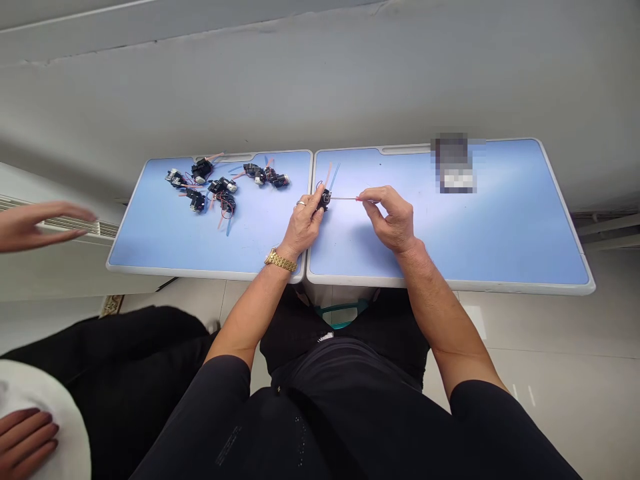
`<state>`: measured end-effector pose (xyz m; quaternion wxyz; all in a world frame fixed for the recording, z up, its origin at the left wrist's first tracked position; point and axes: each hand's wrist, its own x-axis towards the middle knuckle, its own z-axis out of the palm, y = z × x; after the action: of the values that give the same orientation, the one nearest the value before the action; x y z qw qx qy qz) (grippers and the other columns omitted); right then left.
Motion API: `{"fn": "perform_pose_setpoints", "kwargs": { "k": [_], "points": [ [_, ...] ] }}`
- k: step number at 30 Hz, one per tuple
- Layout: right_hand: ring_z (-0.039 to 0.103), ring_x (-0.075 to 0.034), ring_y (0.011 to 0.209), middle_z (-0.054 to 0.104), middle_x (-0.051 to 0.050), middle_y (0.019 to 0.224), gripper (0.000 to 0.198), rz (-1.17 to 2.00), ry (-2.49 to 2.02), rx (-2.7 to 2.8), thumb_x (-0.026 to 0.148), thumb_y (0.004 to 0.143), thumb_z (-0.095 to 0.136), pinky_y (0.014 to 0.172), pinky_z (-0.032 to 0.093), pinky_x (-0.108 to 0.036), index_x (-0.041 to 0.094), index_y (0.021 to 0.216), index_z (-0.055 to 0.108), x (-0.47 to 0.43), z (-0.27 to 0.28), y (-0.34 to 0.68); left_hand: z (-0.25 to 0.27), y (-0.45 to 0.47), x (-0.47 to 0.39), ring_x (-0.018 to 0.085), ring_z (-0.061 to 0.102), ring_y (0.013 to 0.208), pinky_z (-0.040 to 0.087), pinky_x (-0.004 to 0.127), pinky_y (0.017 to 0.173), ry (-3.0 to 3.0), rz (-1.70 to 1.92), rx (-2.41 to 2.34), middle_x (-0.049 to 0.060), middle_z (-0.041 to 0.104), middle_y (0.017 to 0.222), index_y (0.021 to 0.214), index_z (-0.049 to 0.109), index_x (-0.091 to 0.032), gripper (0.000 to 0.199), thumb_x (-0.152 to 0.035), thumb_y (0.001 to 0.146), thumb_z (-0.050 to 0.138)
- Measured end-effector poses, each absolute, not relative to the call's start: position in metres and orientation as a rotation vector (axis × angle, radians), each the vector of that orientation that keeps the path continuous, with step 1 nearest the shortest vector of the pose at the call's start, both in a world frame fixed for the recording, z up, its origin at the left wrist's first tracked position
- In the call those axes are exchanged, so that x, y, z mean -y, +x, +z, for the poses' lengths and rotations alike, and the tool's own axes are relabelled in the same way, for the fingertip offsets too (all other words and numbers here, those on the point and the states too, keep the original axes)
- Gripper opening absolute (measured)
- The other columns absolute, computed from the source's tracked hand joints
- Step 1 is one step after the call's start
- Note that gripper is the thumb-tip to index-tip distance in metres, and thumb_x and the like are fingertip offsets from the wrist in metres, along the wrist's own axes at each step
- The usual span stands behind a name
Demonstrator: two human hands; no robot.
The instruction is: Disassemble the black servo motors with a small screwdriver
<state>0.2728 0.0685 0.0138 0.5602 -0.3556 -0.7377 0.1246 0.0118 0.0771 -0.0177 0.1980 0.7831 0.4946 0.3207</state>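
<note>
Near where two blue, pale-rimmed tabletops (515,233) meet, the left hand (303,225) grips a small black module (325,199) with orange and blue strips (335,177), while the right hand (393,217) pinches a thin, red-ended metal tool (344,199) reaching the module's right side.

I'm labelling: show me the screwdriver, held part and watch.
Screwdriver (344,198): head view, on the shaft.
Held part (326,199): head view, on its dark body.
Watch (285,261): head view, on the gold band.

left hand (304,219) and right hand (394,217) pinched
</note>
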Motion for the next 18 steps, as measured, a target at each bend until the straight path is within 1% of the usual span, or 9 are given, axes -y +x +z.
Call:
{"fn": "perform_pose_setpoints", "kwargs": {
  "k": [3, 6, 9, 11, 13, 15, 18],
  "points": [
    [0.077, -0.025, 0.095, 0.083, -0.005, 0.105, 0.021, 0.274, -0.857, 1.788, 0.025, 0.113, 0.054, 0.083, 0.064, -0.045, 0.031, 0.116, 0.074, -0.0686, 0.011, 0.273, -0.02, 0.0127, -0.0777, 0.029, 0.061, 0.126, 0.052, 0.049, 0.114, 2.2, 0.855, -1.413, 0.015, 0.066, 0.134, 0.18, 0.039, -0.028, 0.064, -0.039, 0.118, 0.04],
    [0.077, -0.025, 0.095, 0.083, -0.007, 0.106, 0.024, 0.283, -0.911, 1.835, 0.036, 0.117, 0.05, 0.083, 0.063, -0.044, 0.029, 0.118, 0.073, -0.0685, 0.0082, 0.2719, -0.0214, 0.0135, -0.0777, 0.029, 0.061, 0.127, 0.051, 0.048, 0.114, 2.204, 0.835, -1.429, 0.015, 0.066, 0.135, 0.181, 0.038, -0.027, 0.064, -0.038, 0.118, 0.041],
    [0.075, -0.024, 0.09, 0.083, -0.007, 0.104, 0.034, 0.279, -0.973, 1.829, 0.049, 0.119, 0.046, 0.082, 0.061, -0.043, 0.028, 0.115, 0.072, -0.0691, 0.0066, 0.2704, -0.0217, 0.0139, -0.0772, 0.029, 0.061, 0.127, 0.05, 0.047, 0.113, 2.233, 0.811, -1.431, 0.015, 0.067, 0.135, 0.18, 0.04, -0.027, 0.064, -0.035, 0.117, 0.042],
    [0.072, -0.023, 0.085, 0.082, -0.006, 0.099, 0.04, 0.272, -1.016, 1.812, 0.053, 0.12, 0.042, 0.08, 0.059, -0.042, 0.028, 0.109, 0.071, -0.0698, 0.0062, 0.2694, -0.0212, 0.0139, -0.0768, 0.03, 0.061, 0.126, 0.05, 0.047, 0.112, 2.246, 0.801, -1.429, 0.015, 0.067, 0.135, 0.18, 0.04, -0.027, 0.065, -0.032, 0.115, 0.043],
    [0.071, -0.023, 0.082, 0.08, -0.006, 0.095, 0.042, 0.265, -1.04, 1.802, 0.052, 0.121, 0.04, 0.078, 0.057, -0.042, 0.028, 0.103, 0.07, -0.0705, 0.0061, 0.2687, -0.0201, 0.0138, -0.0765, 0.03, 0.061, 0.126, 0.049, 0.047, 0.112, 2.254, 0.789, -1.423, 0.015, 0.068, 0.136, 0.18, 0.04, -0.026, 0.065, -0.031, 0.115, 0.043],
    [0.07, -0.023, 0.082, 0.078, -0.005, 0.092, 0.041, 0.252, -1.033, 1.796, 0.049, 0.121, 0.04, 0.077, 0.056, -0.042, 0.028, 0.1, 0.068, -0.0707, 0.0061, 0.2685, -0.0187, 0.0137, -0.0762, 0.03, 0.061, 0.126, 0.048, 0.046, 0.112, 2.263, 0.771, -1.415, 0.016, 0.068, 0.135, 0.179, 0.041, -0.024, 0.065, -0.03, 0.114, 0.043],
    [0.069, -0.023, 0.084, 0.077, -0.006, 0.094, 0.034, 0.24, -0.998, 1.813, 0.041, 0.121, 0.041, 0.078, 0.055, -0.043, 0.028, 0.102, 0.066, -0.0704, 0.0061, 0.2694, -0.017, 0.0135, -0.0756, 0.03, 0.062, 0.126, 0.047, 0.046, 0.112, 2.269, 0.748, -1.411, 0.016, 0.068, 0.133, 0.179, 0.041, -0.022, 0.065, -0.03, 0.115, 0.043]
  ]
}}
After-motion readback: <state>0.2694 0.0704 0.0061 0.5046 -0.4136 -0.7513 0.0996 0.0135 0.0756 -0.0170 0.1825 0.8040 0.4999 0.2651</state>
